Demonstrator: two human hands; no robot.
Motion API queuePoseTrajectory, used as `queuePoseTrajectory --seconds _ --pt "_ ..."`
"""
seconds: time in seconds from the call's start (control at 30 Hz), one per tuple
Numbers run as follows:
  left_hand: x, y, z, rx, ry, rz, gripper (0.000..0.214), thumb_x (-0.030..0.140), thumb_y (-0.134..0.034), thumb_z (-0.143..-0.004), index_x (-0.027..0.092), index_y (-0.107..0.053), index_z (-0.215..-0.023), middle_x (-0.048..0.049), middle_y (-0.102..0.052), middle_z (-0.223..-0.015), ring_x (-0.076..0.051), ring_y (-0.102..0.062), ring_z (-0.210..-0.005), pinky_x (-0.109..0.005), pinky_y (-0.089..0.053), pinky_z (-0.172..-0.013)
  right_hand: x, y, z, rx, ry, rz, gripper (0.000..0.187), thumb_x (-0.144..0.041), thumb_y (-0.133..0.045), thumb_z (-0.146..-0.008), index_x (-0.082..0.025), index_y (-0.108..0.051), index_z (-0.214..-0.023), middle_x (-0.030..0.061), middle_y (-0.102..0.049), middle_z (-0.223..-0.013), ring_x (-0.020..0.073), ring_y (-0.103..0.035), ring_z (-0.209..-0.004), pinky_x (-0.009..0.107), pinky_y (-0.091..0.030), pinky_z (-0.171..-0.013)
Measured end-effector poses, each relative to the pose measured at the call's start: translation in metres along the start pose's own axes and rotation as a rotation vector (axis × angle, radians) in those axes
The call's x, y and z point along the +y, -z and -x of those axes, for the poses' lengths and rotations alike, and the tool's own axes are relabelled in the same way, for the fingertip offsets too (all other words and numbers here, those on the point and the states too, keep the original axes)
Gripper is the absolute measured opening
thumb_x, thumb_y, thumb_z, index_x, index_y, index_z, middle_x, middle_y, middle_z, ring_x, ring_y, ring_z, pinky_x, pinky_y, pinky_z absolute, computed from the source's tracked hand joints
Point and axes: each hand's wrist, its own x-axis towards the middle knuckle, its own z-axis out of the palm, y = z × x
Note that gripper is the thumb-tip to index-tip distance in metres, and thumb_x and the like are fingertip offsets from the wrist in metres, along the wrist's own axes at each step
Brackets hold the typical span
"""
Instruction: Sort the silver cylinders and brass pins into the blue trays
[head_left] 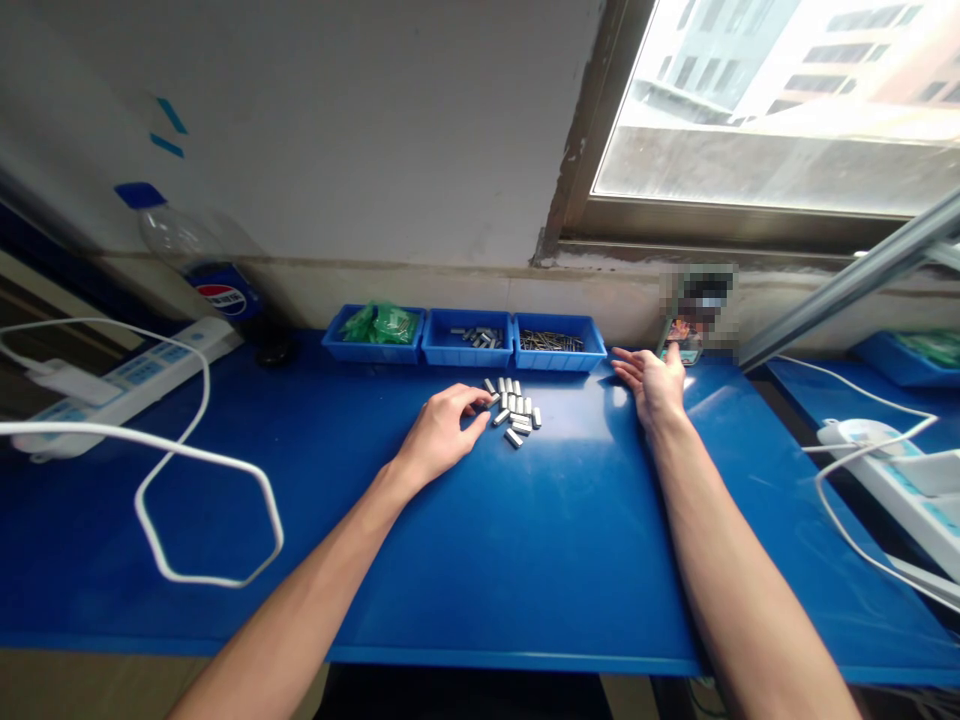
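Observation:
My left hand (pixel 442 432) rests at the left side of a loose group of small silvery metal cylinders (pixel 519 404) on the blue table. Its thumb and forefinger are apart, and the forefinger tip is right beside one cylinder; whether it touches is unclear. At the right, my right hand (pixel 658 388) has its fingers stretched out and holds nothing. Its thumb is over the lower part of a phone (pixel 682 340) with a lit screen, propped against the wall. The upper phone is blurred out.
Three blue bins stand along the wall: one with green plastic bags (pixel 381 324), one with small metal pieces (pixel 480 338), one with long thin metal pins (pixel 551 342). A cola bottle (pixel 225 290), power strip (pixel 127 385) and looping white cable (pixel 274 500) occupy the left.

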Motion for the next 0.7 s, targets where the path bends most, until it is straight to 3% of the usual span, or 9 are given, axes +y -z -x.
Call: queuePoseTrajectory --seconds 0.43,0.7 --pt "-0.0033 -0.0013 0.0006 0.005 -0.013 -0.010 0.021 0.026 -0.066 -0.092 0.020 -0.076 -0.109 -0.0079 -0.076 -0.111 -0.022 -0.073 -0.096 -0.036 -0.060 -0.089 0.0007 0.0066 -0.0056 0.037 -0.001 -0.080 0.099 -0.002 -0.046 -0.086 -0.021 0.011 -0.165 0.0063 -0.078 -0.092 0.0113 -0.073 -0.066 0.017 -0.060 -0.060" --pt "-0.0054 -0.0012 0.0011 0.005 -0.025 -0.009 0.022 0.027 -0.065 -0.093 0.021 -0.075 -0.111 -0.0078 -0.075 -0.113 -0.022 -0.073 -0.098 -0.036 -0.060 -0.091 0.0007 0.0039 0.0019 0.008 0.018 -0.048 0.097 -0.002 -0.047 -0.083 -0.017 0.000 -0.166 0.0055 -0.077 -0.084 0.0116 -0.072 -0.063 0.016 -0.059 -0.059"
